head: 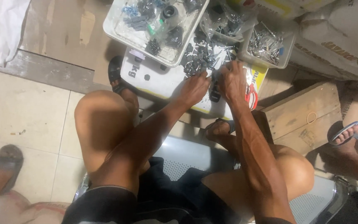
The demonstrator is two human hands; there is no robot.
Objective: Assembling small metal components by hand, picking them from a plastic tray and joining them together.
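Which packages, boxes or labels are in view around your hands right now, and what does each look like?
White flat box: under both hands, dark print, yellow right edge.
Clear plastic tray: top centre, rectangular, bagged dark parts inside.
Small clear tub: top right of the hands, holds metal pieces.
Brown cardboard cartons: top right, dark print.
Wooden crate: right, with a rubber band on top.
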